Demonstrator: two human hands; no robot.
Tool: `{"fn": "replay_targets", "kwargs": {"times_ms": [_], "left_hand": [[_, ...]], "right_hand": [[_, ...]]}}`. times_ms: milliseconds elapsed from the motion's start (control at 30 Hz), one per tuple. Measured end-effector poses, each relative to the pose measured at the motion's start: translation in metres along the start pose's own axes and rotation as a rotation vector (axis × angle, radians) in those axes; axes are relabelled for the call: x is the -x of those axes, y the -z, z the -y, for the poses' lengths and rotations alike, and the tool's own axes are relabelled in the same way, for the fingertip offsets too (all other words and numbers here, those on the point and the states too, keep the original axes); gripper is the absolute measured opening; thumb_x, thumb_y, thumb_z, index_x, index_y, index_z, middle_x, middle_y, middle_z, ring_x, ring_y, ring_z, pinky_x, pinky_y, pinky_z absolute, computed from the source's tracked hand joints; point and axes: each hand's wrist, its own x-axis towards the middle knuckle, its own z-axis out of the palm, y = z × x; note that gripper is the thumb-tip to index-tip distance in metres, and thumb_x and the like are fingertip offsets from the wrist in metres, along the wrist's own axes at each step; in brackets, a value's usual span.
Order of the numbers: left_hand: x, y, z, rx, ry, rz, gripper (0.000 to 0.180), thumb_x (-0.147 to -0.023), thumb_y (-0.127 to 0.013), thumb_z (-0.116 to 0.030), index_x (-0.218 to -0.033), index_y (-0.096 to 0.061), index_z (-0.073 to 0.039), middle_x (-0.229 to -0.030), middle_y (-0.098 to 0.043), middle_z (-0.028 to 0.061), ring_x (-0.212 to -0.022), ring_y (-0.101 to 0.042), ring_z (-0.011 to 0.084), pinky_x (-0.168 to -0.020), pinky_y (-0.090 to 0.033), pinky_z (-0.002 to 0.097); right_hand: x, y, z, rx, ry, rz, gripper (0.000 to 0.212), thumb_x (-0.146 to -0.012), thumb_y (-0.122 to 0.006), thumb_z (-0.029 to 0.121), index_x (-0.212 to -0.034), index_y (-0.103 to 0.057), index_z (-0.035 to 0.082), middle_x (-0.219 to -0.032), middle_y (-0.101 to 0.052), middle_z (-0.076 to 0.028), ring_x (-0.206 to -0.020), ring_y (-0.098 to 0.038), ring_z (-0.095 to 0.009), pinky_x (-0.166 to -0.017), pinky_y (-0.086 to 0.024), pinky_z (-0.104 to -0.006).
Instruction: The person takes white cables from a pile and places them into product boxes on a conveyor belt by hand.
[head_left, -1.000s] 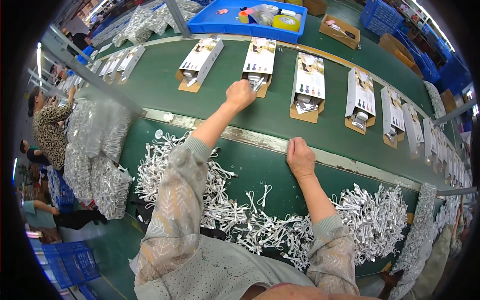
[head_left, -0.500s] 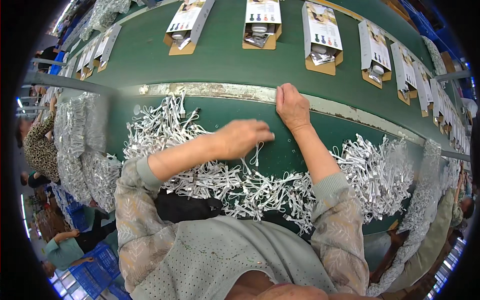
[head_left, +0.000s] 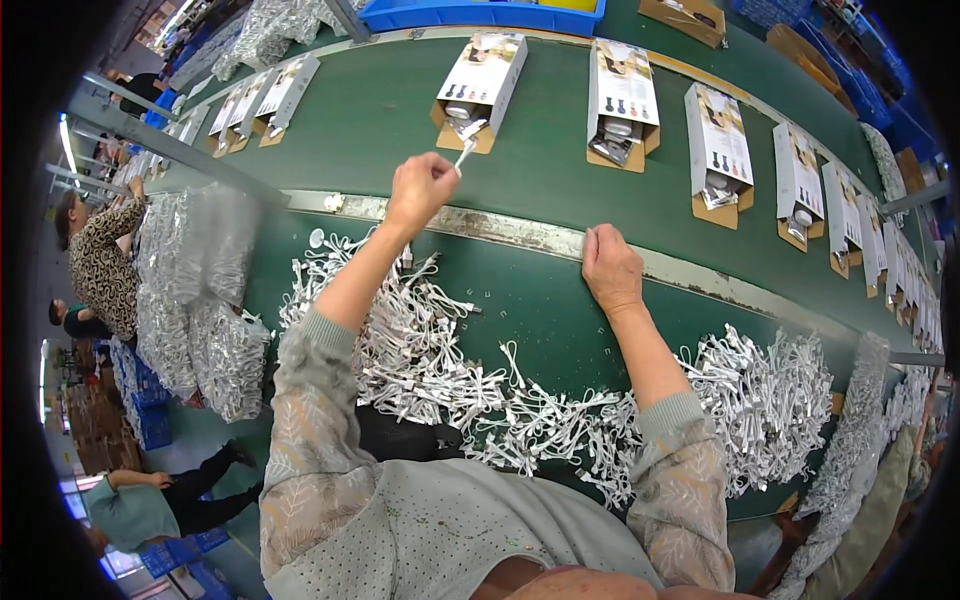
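My left hand (head_left: pixel 421 188) is raised over the metal rail (head_left: pixel 520 236) and shut on a bundled white cable (head_left: pixel 466 152), close to an open cardboard box (head_left: pixel 476 88) lying on the green belt (head_left: pixel 380 130). My right hand (head_left: pixel 611 268) rests flat on the rail, fingers together, holding nothing. A long heap of bundled white cables (head_left: pixel 480 390) lies on the green table in front of me, under both forearms.
Several more open boxes, such as one (head_left: pixel 620 100) and another (head_left: pixel 722 150), lie in a row along the belt. Clear bags of cables (head_left: pixel 190 300) pile up at the left. A blue crate (head_left: pixel 490 12) stands at the far side. Other people work at the left.
My left hand has left the cable heap and risen toward the belt with a white cable in it. My right hand has stayed on the rail. The view has tilted up.
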Motion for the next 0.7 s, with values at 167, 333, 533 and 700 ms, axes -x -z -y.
{"fn": "replay_targets", "kwargs": {"times_ms": [167, 333, 533, 700], "left_hand": [[-0.07, -0.038, -0.004, 0.014, 0.083, -0.003, 0.018, -0.07, -0.062, -0.02, -0.071, -0.065, -0.002, -0.069, -0.065, 0.0155, -0.068, -0.063, 0.0308, -0.067, -0.05, 0.0391], [-0.059, -0.041, -0.035, 0.258, -0.154, 0.039, 0.035, -0.073, -0.064, -0.022, -0.101, -0.062, 0.0, -0.087, -0.065, 0.0168, -0.085, -0.062, 0.0342, -0.079, -0.048, 0.0386], [0.061, 0.062, -0.013, -0.331, -0.157, 0.307, 0.065, -0.076, -0.067, -0.031, -0.129, -0.042, -0.003, -0.134, -0.041, 0.0233, -0.121, -0.043, 0.0352, -0.1, -0.037, 0.0405], [0.148, 0.061, 0.004, -0.489, 0.057, 0.453, 0.064, -0.074, -0.07, -0.035, -0.123, -0.046, -0.002, -0.13, -0.044, 0.0223, -0.119, -0.044, 0.0367, -0.099, -0.038, 0.0425]], "right_hand": [[-0.004, -0.003, 0.007, -0.049, 0.015, -0.004, 0.014, -0.087, -0.054, 0.017, -0.079, -0.049, 0.007, -0.071, -0.057, -0.011, -0.06, -0.059, -0.03, -0.051, -0.049, -0.0368], [-0.005, -0.006, 0.002, -0.042, 0.01, 0.001, 0.014, -0.086, -0.055, 0.017, -0.079, -0.049, 0.007, -0.071, -0.057, -0.011, -0.061, -0.059, -0.03, -0.051, -0.049, -0.037], [-0.007, -0.003, 0.005, -0.01, -0.009, 0.025, 0.013, -0.087, -0.054, 0.018, -0.08, -0.05, 0.008, -0.072, -0.057, -0.012, -0.062, -0.059, -0.032, -0.052, -0.048, -0.0388], [-0.005, -0.007, 0.001, -0.014, -0.009, 0.021, 0.012, -0.087, -0.054, 0.018, -0.081, -0.051, 0.008, -0.073, -0.058, -0.012, -0.062, -0.059, -0.033, -0.053, -0.048, -0.0405]]}}
